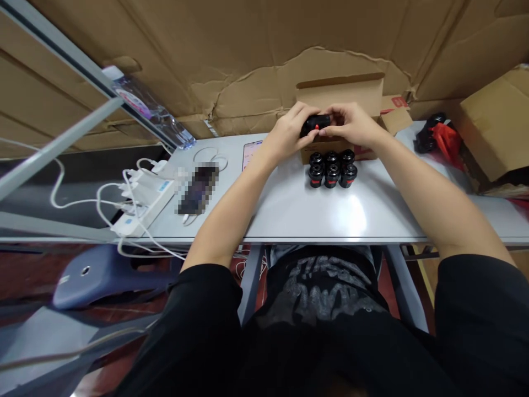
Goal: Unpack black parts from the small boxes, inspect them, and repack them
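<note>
Between my two hands is a black cylinder-like object (321, 120) with a small bright red spot on it, held roughly level above the table. My left hand (290, 128) wraps its left end, while the fingers of my right hand (350, 124) pinch its right end. Just below and in front, several short black cylindrical pieces (332, 175) with red bands stand upright in two rows. Behind my hands an open cardboard box (343, 91) has its flap raised; its inside is mostly hidden by my hands.
The white table (289, 212) carries a white power strip (151, 201) with cables, a blurred-out phone (199, 188) and another phone (250, 151) at left. A plastic bottle (151, 110) leans by the metal frame. Right are a red bag (448, 144) and a cardboard box (498, 121).
</note>
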Motion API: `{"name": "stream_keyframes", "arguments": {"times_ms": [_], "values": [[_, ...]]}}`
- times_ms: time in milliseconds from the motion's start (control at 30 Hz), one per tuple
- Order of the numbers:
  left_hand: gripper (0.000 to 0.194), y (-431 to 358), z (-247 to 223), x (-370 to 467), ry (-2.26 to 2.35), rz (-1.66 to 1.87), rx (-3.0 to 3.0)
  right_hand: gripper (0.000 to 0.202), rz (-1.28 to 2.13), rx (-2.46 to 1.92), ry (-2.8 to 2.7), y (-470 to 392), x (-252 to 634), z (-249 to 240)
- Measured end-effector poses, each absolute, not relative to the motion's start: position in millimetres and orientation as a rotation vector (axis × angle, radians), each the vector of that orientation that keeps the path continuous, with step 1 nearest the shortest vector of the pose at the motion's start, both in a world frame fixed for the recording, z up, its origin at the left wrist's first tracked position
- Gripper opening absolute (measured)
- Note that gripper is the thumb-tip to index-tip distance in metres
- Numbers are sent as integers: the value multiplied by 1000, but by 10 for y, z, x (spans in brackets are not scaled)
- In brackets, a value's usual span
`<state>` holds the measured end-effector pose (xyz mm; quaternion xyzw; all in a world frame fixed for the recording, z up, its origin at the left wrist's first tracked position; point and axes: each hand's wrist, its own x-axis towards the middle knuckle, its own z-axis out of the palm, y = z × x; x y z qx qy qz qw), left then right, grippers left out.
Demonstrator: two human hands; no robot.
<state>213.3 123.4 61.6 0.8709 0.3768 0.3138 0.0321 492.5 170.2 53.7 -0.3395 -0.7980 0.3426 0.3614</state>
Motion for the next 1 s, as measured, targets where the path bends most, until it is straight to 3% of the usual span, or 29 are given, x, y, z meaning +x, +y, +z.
{"name": "stream_keyframes", "arguments": {"times_ms": [167, 267, 533, 733, 900, 1000], "values": [[59, 1230, 490, 2210, 1206, 1008, 2667, 68, 743, -864, -2060, 1626, 4937, 567], [49, 1228, 417, 2272, 1256, 1055, 2628, 62, 607, -880, -2096, 1573, 4939, 573], [32, 1245, 431, 2350, 1275, 1128, 2535, 74, 655, -860, -2017, 1544, 4970, 602], [66, 1277, 367, 2357, 1259, 1161, 2528, 84, 711, -889, -1948, 1445, 4943, 703], [40, 1212, 327, 2405, 1382, 1221, 2554, 91, 817, -847, -1888, 1512, 4924, 682], [37, 1226, 318, 2401, 1413, 1283, 2536, 85, 818, -861, -1838, 1571, 4927, 642]]}}
